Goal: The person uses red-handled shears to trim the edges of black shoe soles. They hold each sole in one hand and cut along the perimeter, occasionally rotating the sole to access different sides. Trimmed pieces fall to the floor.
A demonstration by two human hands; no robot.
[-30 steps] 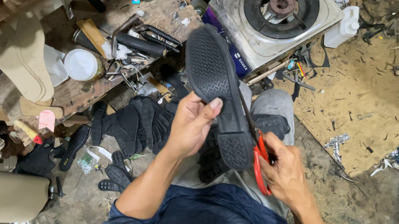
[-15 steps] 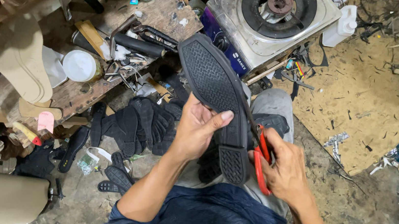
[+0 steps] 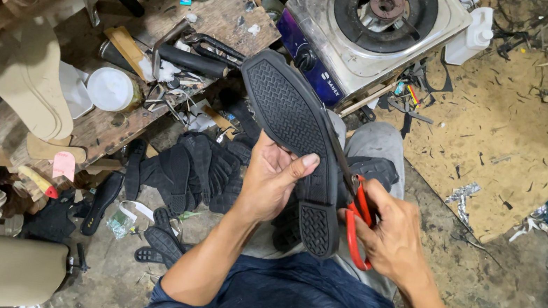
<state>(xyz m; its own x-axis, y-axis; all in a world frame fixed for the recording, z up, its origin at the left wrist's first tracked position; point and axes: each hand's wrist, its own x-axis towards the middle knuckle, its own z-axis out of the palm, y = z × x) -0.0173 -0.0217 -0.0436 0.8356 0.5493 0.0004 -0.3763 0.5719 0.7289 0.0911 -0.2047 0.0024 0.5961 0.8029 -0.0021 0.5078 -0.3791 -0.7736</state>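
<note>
two hands meet at the middle of the frame: the left hand (image 3: 270,182) is clenched around the waist of a black rubber shoe sole (image 3: 293,139) held tread-up over the lap, and the right hand (image 3: 393,237) grips red-handled scissors (image 3: 354,217) at its right edge. trimming the sole's rim looks to be the step in hand. the next cut calls for steady following of the outline; the sole is long, diamond-textured, with a separate heel patch.

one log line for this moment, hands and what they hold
left hand: holds black shoe sole | right hand: red scissors at sole edge | behind: gas stove
</note>
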